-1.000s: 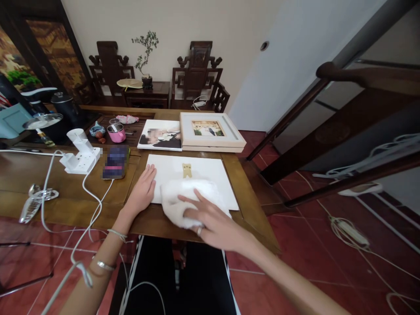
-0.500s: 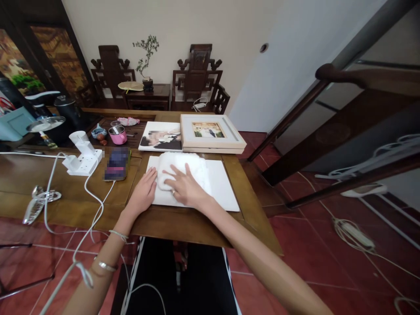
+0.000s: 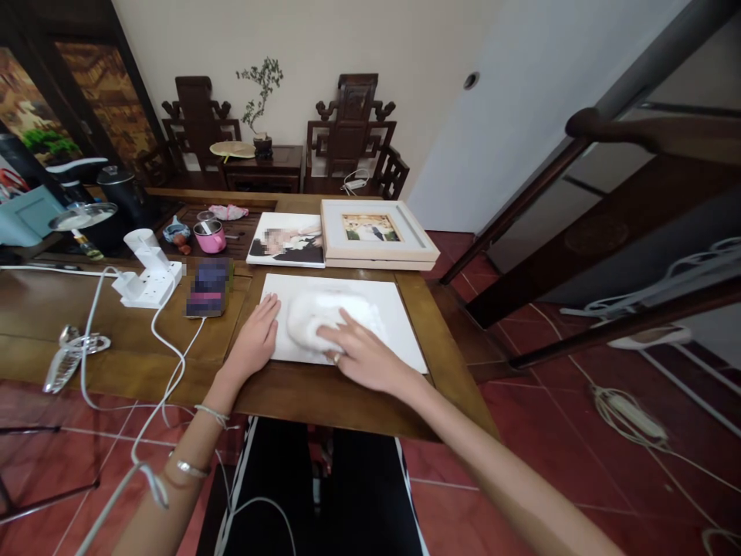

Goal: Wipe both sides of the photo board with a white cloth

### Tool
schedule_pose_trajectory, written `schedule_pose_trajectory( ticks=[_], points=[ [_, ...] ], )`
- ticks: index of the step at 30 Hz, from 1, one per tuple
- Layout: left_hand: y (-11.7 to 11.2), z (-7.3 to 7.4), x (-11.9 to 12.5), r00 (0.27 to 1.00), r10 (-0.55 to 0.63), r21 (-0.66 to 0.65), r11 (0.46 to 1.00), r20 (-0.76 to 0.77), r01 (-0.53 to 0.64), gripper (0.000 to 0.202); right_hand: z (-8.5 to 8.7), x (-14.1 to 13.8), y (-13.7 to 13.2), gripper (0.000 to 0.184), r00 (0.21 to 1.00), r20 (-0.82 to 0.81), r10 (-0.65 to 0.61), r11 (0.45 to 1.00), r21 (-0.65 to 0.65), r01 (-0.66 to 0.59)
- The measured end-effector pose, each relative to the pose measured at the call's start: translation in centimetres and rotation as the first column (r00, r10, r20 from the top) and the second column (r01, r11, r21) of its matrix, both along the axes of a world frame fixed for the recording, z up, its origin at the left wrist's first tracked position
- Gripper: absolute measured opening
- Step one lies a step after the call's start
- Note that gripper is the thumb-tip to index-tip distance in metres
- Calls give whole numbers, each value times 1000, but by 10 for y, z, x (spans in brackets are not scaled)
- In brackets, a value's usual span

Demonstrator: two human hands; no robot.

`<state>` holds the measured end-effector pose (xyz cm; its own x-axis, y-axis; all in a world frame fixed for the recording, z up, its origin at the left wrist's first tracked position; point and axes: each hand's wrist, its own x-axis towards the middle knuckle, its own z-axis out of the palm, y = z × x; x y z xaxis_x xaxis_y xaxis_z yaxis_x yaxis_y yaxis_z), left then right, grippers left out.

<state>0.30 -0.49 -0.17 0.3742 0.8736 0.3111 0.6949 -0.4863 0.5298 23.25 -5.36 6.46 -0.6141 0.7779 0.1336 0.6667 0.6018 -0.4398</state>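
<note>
A white board or panel (image 3: 399,332) lies flat near the table's front edge. On it is a folded white cloth (image 3: 304,315), blurred by motion. My right hand (image 3: 367,357) presses on the cloth's right part with bent fingers; some fingertips are blurred or hidden in the cloth. My left hand (image 3: 258,332) rests flat along the board's left edge, fingers stretched out, holding it down. Just behind the board are a frameless photo print (image 3: 286,241) and a pale picture frame (image 3: 428,251) with a photo in it.
To the left lie a phone (image 3: 207,289) on a cable and a white power strip (image 3: 153,286). Farther back stand a pink cup (image 3: 211,241) and a black pot (image 3: 101,232). A silver clip-like object (image 3: 66,363) sits at the front left. A wooden chair (image 3: 521,270) stands right of the table.
My right hand has slid to the right across the board, and the cloth has shifted a little right with it. Its spread fingers have drawn together. My left hand has stayed in place.
</note>
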Motion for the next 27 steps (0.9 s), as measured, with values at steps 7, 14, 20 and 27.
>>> schedule_pose_trajectory(
  ticks=[7,14,20,27],
  points=[
    [-3,9,2,989,40,-62,998,140,-32,50,-14,-42,57,43,966,129,-222,967,157,202],
    [-6,18,2,895,154,-63,988,419,-141,53,-10,-58,-4,41,979,127,161,980,96,-174],
    [-5,9,7,978,73,-73,995,196,-60,51,15,-10,-38,41,971,81,225,974,-45,-222],
    [-2,1,4,1000,9,6,1000,14,-9,49,-7,0,30,43,995,30,-92,992,95,88]
  ],
)
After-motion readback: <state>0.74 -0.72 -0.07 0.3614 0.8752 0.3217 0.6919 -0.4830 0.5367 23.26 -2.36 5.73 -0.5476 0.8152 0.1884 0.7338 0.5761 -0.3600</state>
